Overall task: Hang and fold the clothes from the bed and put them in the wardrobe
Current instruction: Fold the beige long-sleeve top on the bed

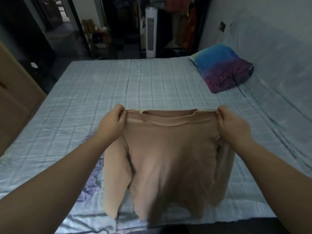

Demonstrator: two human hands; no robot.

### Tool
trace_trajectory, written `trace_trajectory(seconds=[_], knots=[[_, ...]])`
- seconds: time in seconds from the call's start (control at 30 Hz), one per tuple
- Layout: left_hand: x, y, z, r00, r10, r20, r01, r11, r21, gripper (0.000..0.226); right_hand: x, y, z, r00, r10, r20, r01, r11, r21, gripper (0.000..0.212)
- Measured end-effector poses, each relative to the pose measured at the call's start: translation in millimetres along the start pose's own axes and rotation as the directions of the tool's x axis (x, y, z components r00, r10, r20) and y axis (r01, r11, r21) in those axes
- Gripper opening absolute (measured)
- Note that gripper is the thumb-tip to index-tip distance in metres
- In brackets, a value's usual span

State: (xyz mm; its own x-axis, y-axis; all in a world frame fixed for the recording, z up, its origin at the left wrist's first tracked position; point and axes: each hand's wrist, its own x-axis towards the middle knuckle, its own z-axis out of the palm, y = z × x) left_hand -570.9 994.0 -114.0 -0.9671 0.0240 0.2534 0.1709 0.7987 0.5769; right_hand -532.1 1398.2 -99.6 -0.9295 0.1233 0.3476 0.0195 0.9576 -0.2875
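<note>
A beige long-sleeved top (168,159) hangs in the air above the near part of the bed (135,81), neckline up and both sleeves dangling at its sides. My left hand (112,121) pinches its left shoulder and my right hand (231,123) pinches its right shoulder, stretching the top flat between them. A lilac garment (92,179) lies crumpled on the bed, partly hidden behind the left sleeve.
The bed has a pale blue checked sheet. A blue and purple pillow (222,68) lies at its far right by the wall. Beyond the bed stand a white tower fan (151,32), a rack of hanging clothes (184,22) and a shelf. Brown wooden furniture (15,92) stands left.
</note>
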Motion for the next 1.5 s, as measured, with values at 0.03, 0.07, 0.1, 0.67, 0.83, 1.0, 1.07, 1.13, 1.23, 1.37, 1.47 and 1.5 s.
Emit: trace_trajectory(seconds=[0.03, 0.07, 0.1, 0.67, 0.83, 1.0, 1.07, 1.13, 1.23, 1.37, 1.47, 1.5], knots=[[10.7, -2.8, 19.0, 0.999, -0.038, 0.014, 0.038, 0.999, -0.009, 0.012, 11.5, 7.3, 17.1, 0.999, 0.013, 0.034, -0.013, 1.000, 0.006, 0.019], [22.3, -7.3, 38.5, 0.997, -0.076, 0.028, 0.077, 0.997, -0.018, 0.012, 24.0, 14.9, 35.3, 0.997, 0.024, 0.066, -0.025, 1.000, 0.012, 0.020], [32.9, -12.8, 58.0, 0.993, -0.110, 0.038, 0.111, 0.994, -0.020, 0.014, 35.8, 22.6, 54.4, 0.994, 0.041, 0.101, -0.043, 0.999, 0.019, 0.020], [192.2, -178.1, 364.1, 0.880, -0.465, 0.091, 0.449, 0.880, 0.153, 0.011, 169.3, 119.8, 429.6, 0.966, 0.030, 0.258, -0.019, 0.999, -0.044, 0.021], [216.2, -237.6, 426.8, 0.924, -0.351, 0.153, 0.283, 0.895, 0.346, 0.010, 184.5, 135.3, 509.9, 0.956, -0.005, 0.292, 0.051, 0.987, -0.150, 0.021], [222.2, -272.7, 466.8, 0.961, -0.216, 0.173, 0.104, 0.862, 0.495, 0.011, 185.4, 142.5, 564.1, 0.953, 0.025, 0.302, 0.055, 0.966, -0.251, 0.021], [221.4, -278.4, 477.9, 0.963, -0.223, 0.151, 0.122, 0.862, 0.492, 0.012, 183.8, 141.5, 574.0, 0.955, 0.060, 0.289, 0.027, 0.957, -0.288, 0.020], [219.3, -276.9, 481.9, 0.969, -0.220, 0.109, 0.149, 0.881, 0.448, 0.016, 184.3, 137.4, 572.8, 0.964, 0.097, 0.247, -0.027, 0.962, -0.272, 0.015], [212.5, -263.8, 475.3, 0.985, -0.171, 0.031, 0.153, 0.937, 0.316, 0.034, 183.3, 129.0, 556.2, 0.984, 0.061, 0.166, -0.053, 0.997, -0.056, 0.020], [186.9, -238.2, 478.1, 0.990, 0.008, 0.141, -0.049, 0.956, 0.289, 0.044, 157.9, 107.3, 545.1, 0.952, -0.188, 0.242, 0.171, 0.981, 0.089, 0.041], [167.7, -229.1, 496.8, 0.949, -0.037, 0.313, -0.072, 0.941, 0.330, 0.069, 140.8, 98.5, 561.5, 0.871, -0.259, 0.418, 0.308, 0.950, -0.053, 0.056], [165.6, -229.8, 501.4, 0.937, -0.067, 0.343, -0.069, 0.927, 0.370, 0.073, 137.8, 96.5, 566.9, 0.852, -0.247, 0.461, 0.319, 0.944, -0.084, 0.060]])
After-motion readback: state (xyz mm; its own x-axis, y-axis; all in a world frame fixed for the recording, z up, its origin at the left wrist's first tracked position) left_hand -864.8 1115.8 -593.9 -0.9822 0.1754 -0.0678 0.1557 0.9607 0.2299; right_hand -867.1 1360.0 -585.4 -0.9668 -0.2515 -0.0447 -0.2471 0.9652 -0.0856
